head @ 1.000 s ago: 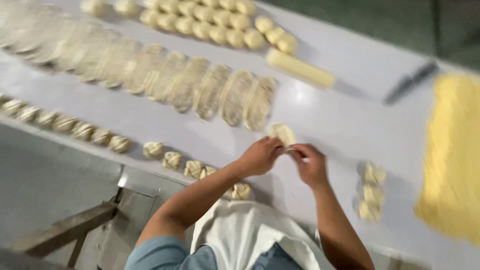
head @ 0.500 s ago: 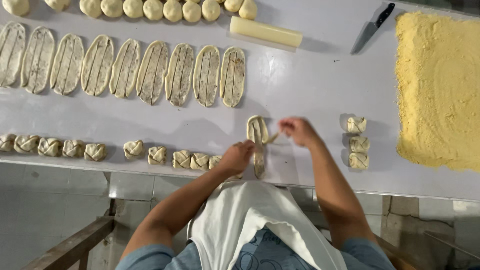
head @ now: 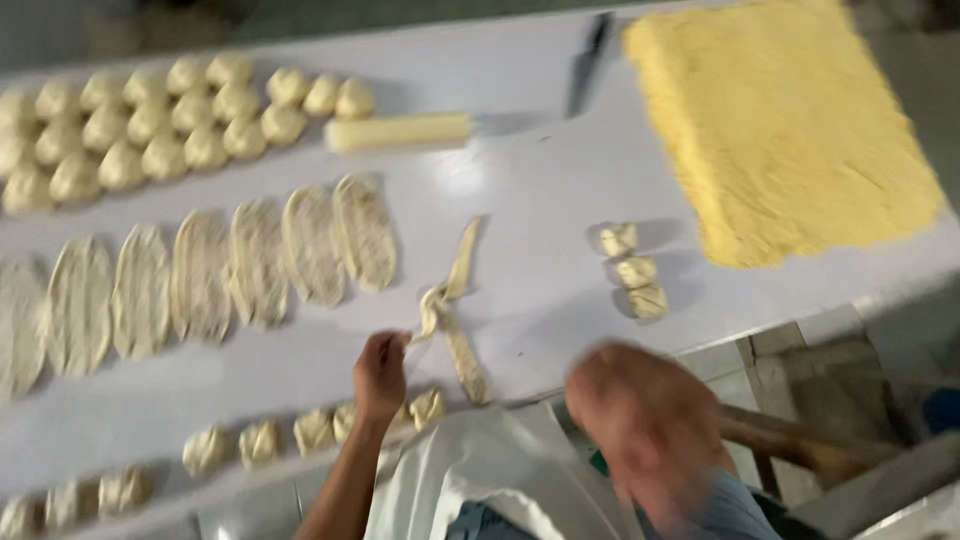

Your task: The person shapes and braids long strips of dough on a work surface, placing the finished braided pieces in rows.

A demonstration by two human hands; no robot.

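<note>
Head view: the left hand [head: 380, 375] pinches a long dough strip [head: 452, 305] running toward one o'clock on the table [head: 530, 190]. The right hand [head: 645, 425] is blurred, its grip unreadable. Three knotted pieces [head: 630, 270] lie at two o'clock.

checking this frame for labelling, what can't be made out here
- Right hand, head view: smeared by motion blur, so its fingers and whether it holds anything cannot be told.
- Left hand: pinches the twisted dough strip, but its fingertips are hidden behind the dough.
- Flattened dough ovals: the row is cut off by the left edge.
- Knife: dark and blurred, its handle is unclear.
</note>
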